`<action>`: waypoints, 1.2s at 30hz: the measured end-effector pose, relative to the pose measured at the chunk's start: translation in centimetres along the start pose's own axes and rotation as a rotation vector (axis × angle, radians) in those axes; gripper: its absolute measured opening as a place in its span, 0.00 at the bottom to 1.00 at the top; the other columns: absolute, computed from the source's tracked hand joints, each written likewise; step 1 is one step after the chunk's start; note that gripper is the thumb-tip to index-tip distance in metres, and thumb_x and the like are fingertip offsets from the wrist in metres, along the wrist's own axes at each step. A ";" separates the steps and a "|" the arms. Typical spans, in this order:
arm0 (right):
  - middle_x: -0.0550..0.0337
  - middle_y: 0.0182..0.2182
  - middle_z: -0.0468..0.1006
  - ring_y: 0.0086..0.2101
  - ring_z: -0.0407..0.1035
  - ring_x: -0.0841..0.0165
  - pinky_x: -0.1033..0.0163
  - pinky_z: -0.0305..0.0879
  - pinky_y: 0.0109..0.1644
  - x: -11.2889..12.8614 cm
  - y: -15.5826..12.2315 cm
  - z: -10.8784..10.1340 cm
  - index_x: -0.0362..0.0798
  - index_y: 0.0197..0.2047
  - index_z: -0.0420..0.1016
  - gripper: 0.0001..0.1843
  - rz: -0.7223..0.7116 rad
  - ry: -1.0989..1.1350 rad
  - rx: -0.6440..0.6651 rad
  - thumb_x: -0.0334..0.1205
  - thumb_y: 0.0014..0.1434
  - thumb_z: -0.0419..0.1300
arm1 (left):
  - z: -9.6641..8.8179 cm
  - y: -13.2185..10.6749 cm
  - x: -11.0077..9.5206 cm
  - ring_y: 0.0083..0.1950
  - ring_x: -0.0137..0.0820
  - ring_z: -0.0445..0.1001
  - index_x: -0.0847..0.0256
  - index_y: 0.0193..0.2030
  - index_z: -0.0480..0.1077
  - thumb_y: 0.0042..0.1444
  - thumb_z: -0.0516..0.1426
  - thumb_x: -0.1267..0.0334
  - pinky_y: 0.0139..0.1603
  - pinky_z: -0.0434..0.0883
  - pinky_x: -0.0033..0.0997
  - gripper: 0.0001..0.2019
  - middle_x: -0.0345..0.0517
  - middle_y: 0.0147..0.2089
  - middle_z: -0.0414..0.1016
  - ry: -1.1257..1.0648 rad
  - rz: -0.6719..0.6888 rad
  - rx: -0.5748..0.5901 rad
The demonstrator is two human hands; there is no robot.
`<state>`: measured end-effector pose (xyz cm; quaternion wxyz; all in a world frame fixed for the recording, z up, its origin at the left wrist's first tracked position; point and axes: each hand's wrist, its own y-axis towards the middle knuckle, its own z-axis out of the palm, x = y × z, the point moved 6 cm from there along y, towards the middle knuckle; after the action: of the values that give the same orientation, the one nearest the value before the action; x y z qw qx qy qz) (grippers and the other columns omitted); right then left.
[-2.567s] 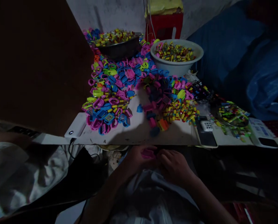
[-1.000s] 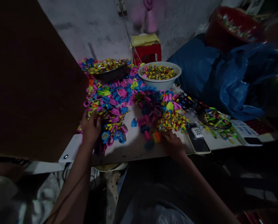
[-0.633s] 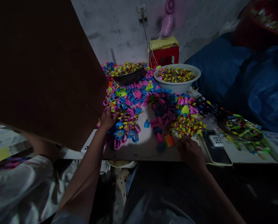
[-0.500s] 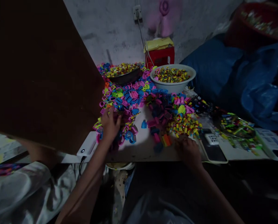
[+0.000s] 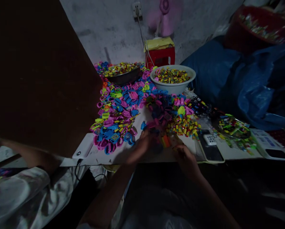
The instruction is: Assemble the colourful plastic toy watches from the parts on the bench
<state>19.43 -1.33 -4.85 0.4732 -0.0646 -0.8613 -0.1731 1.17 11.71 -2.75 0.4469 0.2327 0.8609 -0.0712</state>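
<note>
My left hand (image 5: 142, 144) is over the front of the white table (image 5: 96, 156), beside a dark-looking group of pink and blue plastic pieces (image 5: 156, 124). Motion smears its fingers, so what they hold does not show. My right hand (image 5: 185, 157) is at the table's front edge with its fingers curled together; anything inside them is too dim to make out. Between the hands lies an orange piece (image 5: 165, 141). Just beyond my right hand is a heap of small yellow-and-red capsules (image 5: 186, 125). Watch-shaped plastic pieces (image 5: 115, 135) in pink, blue and yellow pile up on the left.
A white basin (image 5: 192, 76) and a dark bowl (image 5: 125, 78) hold capsules at the back. A phone (image 5: 211, 149) lies right, a white power bank (image 5: 83, 146) left. A large brown panel (image 5: 44, 82) blocks the left side; another person's arm (image 5: 34, 154) shows below it.
My left hand has moved right, from the pile of watch-shaped pieces to near the middle. My right hand stays near the front edge, its fingers turned slightly upward. The view has shifted slightly.
</note>
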 end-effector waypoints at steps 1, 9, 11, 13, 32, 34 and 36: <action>0.56 0.33 0.79 0.31 0.74 0.65 0.64 0.68 0.34 0.3 0.0 0.0 0.49 0.41 0.69 0.10 0.007 0.070 0.002 0.45 0.58 0.57 | -0.3 0.0 0.0 0.56 0.44 0.68 0.54 0.42 0.76 0.52 0.60 0.62 0.52 0.68 0.39 0.10 0.47 0.51 0.73 0.005 0.003 -0.009; 0.59 0.29 0.78 0.28 0.72 0.69 0.64 0.69 0.32 2.3 -0.4 1.4 0.48 0.40 0.73 0.16 0.210 0.679 0.191 0.51 0.54 0.64 | -2.4 -4.3 -2.3 0.49 0.35 0.73 0.61 0.47 0.66 0.56 0.59 0.58 0.50 0.69 0.34 0.15 0.50 0.47 0.74 -0.177 -0.036 -0.071; 0.62 0.26 0.76 0.25 0.69 0.71 0.65 0.67 0.31 3.3 -0.9 1.6 0.48 0.34 0.70 0.15 0.263 0.799 0.229 0.50 0.52 0.66 | -2.4 -6.2 -3.3 0.49 0.34 0.74 0.61 0.52 0.63 0.52 0.63 0.58 0.50 0.70 0.32 0.23 0.50 0.49 0.74 -0.357 -0.108 -0.078; 0.63 0.26 0.76 0.26 0.69 0.72 0.66 0.66 0.31 4.5 -1.3 1.8 0.49 0.31 0.66 0.16 0.287 0.875 0.272 0.48 0.51 0.68 | -2.0 -7.8 -4.5 0.51 0.35 0.74 0.60 0.57 0.61 0.49 0.65 0.59 0.51 0.70 0.31 0.29 0.50 0.52 0.74 -0.482 -0.180 -0.032; 0.59 0.36 0.80 0.32 0.75 0.68 0.66 0.70 0.34 8.0 -3.0 -0.9 0.53 0.41 0.69 0.05 -0.073 0.313 0.103 0.38 0.60 0.58 | -2.6 -10.4 -8.8 0.53 0.35 0.75 0.54 0.54 0.71 0.49 0.65 0.62 0.56 0.70 0.33 0.23 0.43 0.53 0.77 -0.217 -0.157 0.015; 0.60 0.37 0.80 0.34 0.75 0.68 0.66 0.70 0.35 8.5 -3.1 -1.2 0.53 0.41 0.69 0.05 -0.135 0.231 0.069 0.37 0.59 0.58 | -2.8 -10.4 -9.0 0.53 0.35 0.74 0.54 0.53 0.72 0.49 0.65 0.63 0.57 0.69 0.33 0.22 0.43 0.54 0.77 -0.192 -0.142 0.016; 0.60 0.38 0.79 0.36 0.75 0.67 0.65 0.69 0.37 8.9 -3.2 -1.2 0.54 0.41 0.68 0.06 -0.191 0.163 0.053 0.36 0.59 0.58 | -2.9 -10.4 -9.2 0.53 0.36 0.75 0.54 0.53 0.73 0.49 0.65 0.63 0.56 0.70 0.33 0.22 0.43 0.53 0.77 -0.180 -0.136 0.024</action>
<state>14.69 -5.24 2.41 0.5246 0.0446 -0.8265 -0.1992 -1.25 0.34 5.43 0.5135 0.1720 0.8302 -0.1323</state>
